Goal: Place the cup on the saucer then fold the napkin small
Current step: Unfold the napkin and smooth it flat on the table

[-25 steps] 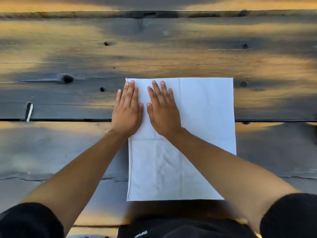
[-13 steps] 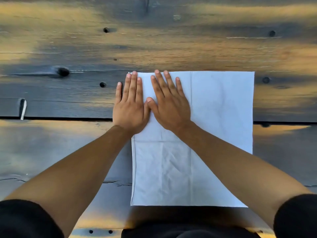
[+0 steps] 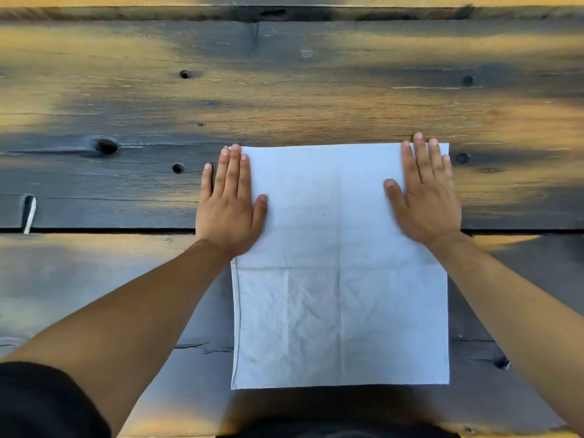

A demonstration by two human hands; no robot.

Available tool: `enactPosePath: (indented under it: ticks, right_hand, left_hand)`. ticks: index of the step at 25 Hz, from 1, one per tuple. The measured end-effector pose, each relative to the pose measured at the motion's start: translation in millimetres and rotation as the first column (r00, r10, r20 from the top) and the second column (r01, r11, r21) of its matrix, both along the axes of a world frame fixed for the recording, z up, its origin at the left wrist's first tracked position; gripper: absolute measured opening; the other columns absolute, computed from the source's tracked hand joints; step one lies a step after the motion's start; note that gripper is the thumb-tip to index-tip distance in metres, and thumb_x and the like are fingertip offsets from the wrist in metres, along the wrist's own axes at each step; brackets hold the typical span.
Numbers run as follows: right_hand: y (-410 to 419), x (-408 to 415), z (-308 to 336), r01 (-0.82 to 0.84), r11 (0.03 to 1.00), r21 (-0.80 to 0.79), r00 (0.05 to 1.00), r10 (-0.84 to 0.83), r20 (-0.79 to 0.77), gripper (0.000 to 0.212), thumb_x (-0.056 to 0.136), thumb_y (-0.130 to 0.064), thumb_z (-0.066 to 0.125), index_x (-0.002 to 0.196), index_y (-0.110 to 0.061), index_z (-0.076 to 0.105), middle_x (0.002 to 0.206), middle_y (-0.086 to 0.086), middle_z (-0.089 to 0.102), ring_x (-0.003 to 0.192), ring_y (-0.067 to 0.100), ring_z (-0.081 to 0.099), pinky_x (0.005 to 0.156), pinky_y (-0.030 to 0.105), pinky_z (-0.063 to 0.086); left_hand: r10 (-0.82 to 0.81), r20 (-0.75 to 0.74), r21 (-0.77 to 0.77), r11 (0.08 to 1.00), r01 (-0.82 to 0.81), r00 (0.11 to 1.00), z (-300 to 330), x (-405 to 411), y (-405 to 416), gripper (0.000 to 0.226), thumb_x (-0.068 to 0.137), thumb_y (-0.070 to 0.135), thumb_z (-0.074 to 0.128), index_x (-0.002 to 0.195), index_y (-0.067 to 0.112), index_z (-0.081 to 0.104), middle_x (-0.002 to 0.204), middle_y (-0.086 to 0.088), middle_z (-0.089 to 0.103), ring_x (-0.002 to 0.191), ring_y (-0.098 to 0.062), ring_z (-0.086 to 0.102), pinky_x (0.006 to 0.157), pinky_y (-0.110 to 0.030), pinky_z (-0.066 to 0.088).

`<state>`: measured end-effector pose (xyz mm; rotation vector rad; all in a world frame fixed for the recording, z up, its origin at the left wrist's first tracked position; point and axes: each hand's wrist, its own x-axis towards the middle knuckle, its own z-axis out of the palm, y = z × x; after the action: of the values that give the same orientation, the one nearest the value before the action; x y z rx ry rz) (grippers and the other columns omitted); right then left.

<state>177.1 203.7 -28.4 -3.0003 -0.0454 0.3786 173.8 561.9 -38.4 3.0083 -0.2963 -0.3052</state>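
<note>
A white cloth napkin (image 3: 341, 279) lies flat on the wooden table, a rectangle with crease lines down its middle and across it. My left hand (image 3: 229, 203) rests flat, palm down, on the napkin's far left corner, fingers together and partly over the table. My right hand (image 3: 425, 197) rests flat, palm down, on the far right corner. Neither hand holds anything. No cup or saucer is in view.
The table (image 3: 126, 184) is weathered planks with dark knots and a gap (image 3: 94, 230) running across between two boards. A small white sliver (image 3: 30, 213) sticks out at the far left. The table's near edge is just below the napkin.
My right hand has slid from beside the left hand across the napkin's far edge to its right corner. The left hand stayed at the left corner.
</note>
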Motion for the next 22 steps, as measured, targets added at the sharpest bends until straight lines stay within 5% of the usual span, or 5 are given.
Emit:
enactPosePath:
  ticks: [4,7,10,15,22]
  right_hand:
    - [55.4,9.7,13.6,0.169,0.982,0.082,0.984,-0.173,0.040,0.069,0.103,-0.047,0.016,0.159,-0.008,0.017,0.168,0.013,0.008,0.155,0.036,0.002,0.125,0.054,0.003]
    - [152.7,17.6,19.8,-0.062,0.978,0.198,0.990,0.035,0.138,0.063,0.104,-0.044,0.025,0.157,-0.011,0.028,0.166,0.014,0.019,0.154,0.038,0.012,0.125,0.052,0.008]
    - [210.7,16.1,11.1,-0.236,0.954,0.183,0.971,0.227,0.067,0.060,0.105,-0.043,0.023,0.159,-0.019,0.023,0.168,0.007,0.014,0.156,0.031,0.007,0.125,0.050,0.008]
    - [153.1,8.1,-8.1,-0.261,0.964,0.058,0.962,0.254,0.105,0.058,0.105,-0.047,0.025,0.159,-0.027,0.023,0.168,0.005,0.017,0.155,0.029,0.013,0.124,0.052,0.011]
    - [6.4,-5.5,-13.4,-0.016,1.000,-0.023,0.998,0.018,0.067,0.064,0.103,-0.059,0.016,0.160,-0.033,0.006,0.170,0.003,0.005,0.156,0.030,0.001,0.125,0.052,0.008]
  left_hand:
    - [-0.012,0.009,-0.026,1.000,0.012,1.000,-1.9,-0.1,2.7,0.074,0.103,0.049,0.019,0.160,0.005,0.005,0.170,-0.012,0.000,0.158,-0.025,-0.004,0.127,-0.052,0.005]
    - [-0.012,0.004,-0.024,1.000,0.012,1.000,-1.0,0.3,2.7,0.073,0.103,0.048,0.018,0.160,0.004,0.006,0.170,-0.014,0.002,0.158,-0.026,-0.002,0.126,-0.053,0.006]
    - [-0.004,0.012,0.006,1.000,0.003,1.000,-0.8,0.0,0.9,0.070,0.104,0.046,0.008,0.160,0.005,0.006,0.170,-0.012,0.002,0.158,-0.025,-0.002,0.126,-0.052,0.008]
    - [-0.018,-0.003,0.014,1.000,0.018,1.000,-1.6,0.1,3.1,0.072,0.104,0.046,0.017,0.160,0.004,0.005,0.170,-0.013,0.000,0.158,-0.026,-0.003,0.126,-0.053,0.006]
    - [-0.018,-0.022,-0.010,1.000,0.018,1.000,0.9,0.2,2.1,0.073,0.103,0.048,0.018,0.160,0.004,0.003,0.170,-0.013,-0.002,0.158,-0.026,-0.006,0.126,-0.053,0.004]
